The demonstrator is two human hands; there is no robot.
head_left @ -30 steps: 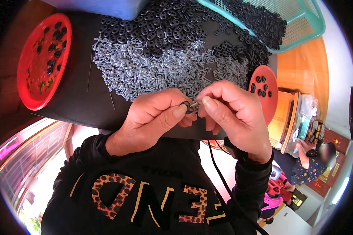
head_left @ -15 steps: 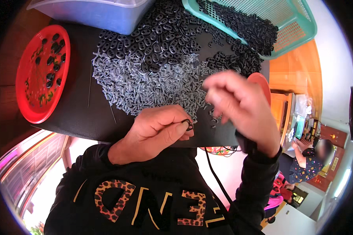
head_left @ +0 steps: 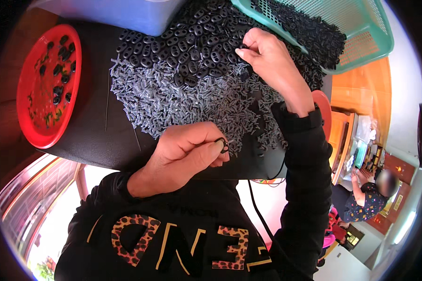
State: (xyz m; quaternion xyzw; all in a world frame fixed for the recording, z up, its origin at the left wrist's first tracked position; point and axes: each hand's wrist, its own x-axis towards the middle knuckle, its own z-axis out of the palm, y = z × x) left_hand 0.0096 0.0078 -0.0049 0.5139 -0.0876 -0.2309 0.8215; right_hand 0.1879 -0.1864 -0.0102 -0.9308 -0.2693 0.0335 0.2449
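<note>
My left hand (head_left: 183, 152) stays low over the table's near edge, thumb and forefinger closed on a small black cord-lock piece (head_left: 224, 148) with holes in it. Farther off, my right hand (head_left: 274, 61) pinches at the pile of black oval two-hole cord-lock pieces (head_left: 180, 49). A dark bit shows between its thumb and finger, most likely one of those pieces. Between the hands spreads a heap of small silvery springs (head_left: 173, 98).
A red tray (head_left: 49, 100) with several black pieces lies at the left. At the far side stand a bluish plastic bin (head_left: 126, 16) and a green basket (head_left: 384, 40) of small black parts. A red dish (head_left: 321, 110) shows behind my right forearm. Another person (head_left: 368, 196) sits at the right.
My right hand has moved away from me, from above the springs' right side to the black pieces, and its fingers have closed. The left hand keeps its hold.
</note>
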